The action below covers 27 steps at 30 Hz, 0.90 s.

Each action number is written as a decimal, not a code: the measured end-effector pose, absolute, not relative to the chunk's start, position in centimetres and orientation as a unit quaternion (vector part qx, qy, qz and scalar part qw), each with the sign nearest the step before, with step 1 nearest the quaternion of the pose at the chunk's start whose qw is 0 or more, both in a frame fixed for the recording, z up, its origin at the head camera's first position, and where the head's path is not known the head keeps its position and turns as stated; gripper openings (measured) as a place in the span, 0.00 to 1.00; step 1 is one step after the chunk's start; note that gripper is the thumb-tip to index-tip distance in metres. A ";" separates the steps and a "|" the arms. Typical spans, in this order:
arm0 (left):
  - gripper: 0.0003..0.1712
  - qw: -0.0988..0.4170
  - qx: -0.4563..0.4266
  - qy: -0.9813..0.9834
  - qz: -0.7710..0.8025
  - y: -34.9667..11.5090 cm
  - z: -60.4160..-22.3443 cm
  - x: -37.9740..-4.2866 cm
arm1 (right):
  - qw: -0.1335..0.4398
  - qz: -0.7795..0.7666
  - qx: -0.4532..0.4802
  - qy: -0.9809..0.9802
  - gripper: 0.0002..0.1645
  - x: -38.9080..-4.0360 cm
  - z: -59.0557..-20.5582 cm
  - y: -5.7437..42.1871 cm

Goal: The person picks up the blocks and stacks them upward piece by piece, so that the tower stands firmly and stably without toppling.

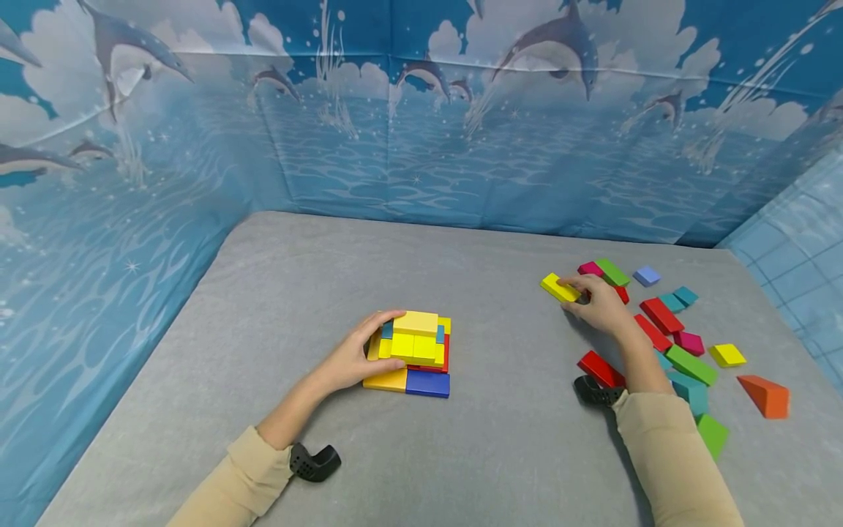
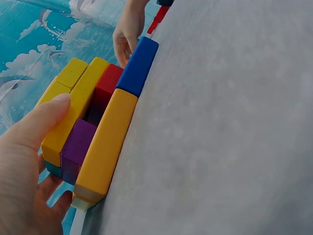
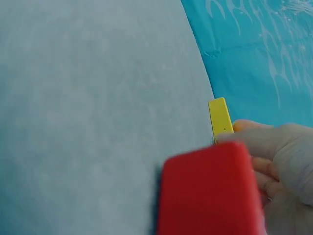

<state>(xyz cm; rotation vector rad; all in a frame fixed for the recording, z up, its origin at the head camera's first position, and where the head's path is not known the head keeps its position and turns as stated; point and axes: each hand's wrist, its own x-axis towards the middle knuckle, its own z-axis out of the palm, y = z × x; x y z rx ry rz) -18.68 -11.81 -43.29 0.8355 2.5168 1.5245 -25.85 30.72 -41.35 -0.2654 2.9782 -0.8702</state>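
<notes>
A layered stack of wooden blocks (image 1: 415, 348) stands on the grey cloth, with yellow pieces on top and red, blue, orange-yellow and teal ones below. My left hand (image 1: 352, 360) holds the stack from its left side, thumb across the front and index finger along the back. In the left wrist view that thumb touches a yellow block (image 2: 78, 107), above a purple block (image 2: 78, 146). Farther right, my right hand (image 1: 601, 304) pinches a flat yellow block (image 1: 555, 286) by its near end. Its underside is hidden, so I cannot tell whether it touches the cloth.
Loose blocks lie at the right, among them a red block (image 1: 601, 369) near the right wrist, a green block (image 1: 690, 364), an orange wedge (image 1: 767, 396) and a yellow block (image 1: 727, 356). A dolphin-print curtain (image 1: 421, 161) hangs behind the grey surface (image 1: 500, 439).
</notes>
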 end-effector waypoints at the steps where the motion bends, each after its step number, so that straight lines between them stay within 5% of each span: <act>1: 0.39 0.040 0.274 0.822 0.497 -11.9 -43.6 -18.9 | 0.011 -0.280 -0.082 0.956 0.25 -25.8 -41.4 30.7; 12: 0.40 0.044 0.282 0.813 0.507 -11.8 -43.7 -19.1 | -0.010 -0.372 -0.223 0.901 0.22 -23.9 -38.0 25.0; 21: 0.39 0.033 0.294 0.813 0.502 -12.0 -43.8 -19.0 | 0.038 -0.380 -0.366 0.849 0.23 -19.3 -35.9 16.0; 27: 0.39 0.030 0.309 0.802 0.509 -12.1 -43.8 -19.1 | -0.005 -0.318 -0.432 0.844 0.21 -17.9 -36.3 13.1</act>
